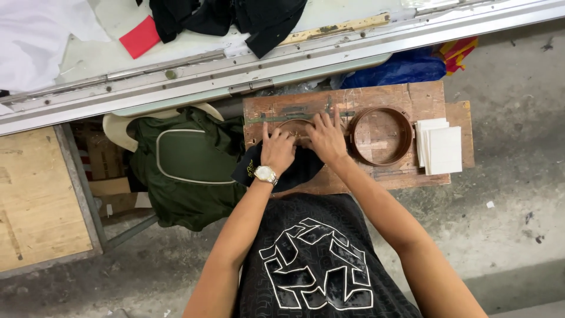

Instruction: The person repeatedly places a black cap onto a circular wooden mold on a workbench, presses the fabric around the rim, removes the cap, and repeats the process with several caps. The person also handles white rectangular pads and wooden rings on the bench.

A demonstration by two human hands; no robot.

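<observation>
Hands are both pressing down side by side on the wooden board (406, 97), and we are noting the layout from the head view. Our left hand (276, 150), the one with the wristwatch (266, 174), is lying flat with fingers spread on the black cap (294, 171); our right hand (325, 138) is resting just beside it, fingers fanned forward over the small hoop (292, 123). The cap is sitting directly beneath both palms at the board's near-left part, its dark cloth draping off the near edge toward us. Neither hand is pinching anything; both are bearing flat on cloth and hoop. A larger brown hoop (379, 135) is lying just right of the right hand, nearer to that hand, with white squares (441, 147) stacked beyond it.
</observation>
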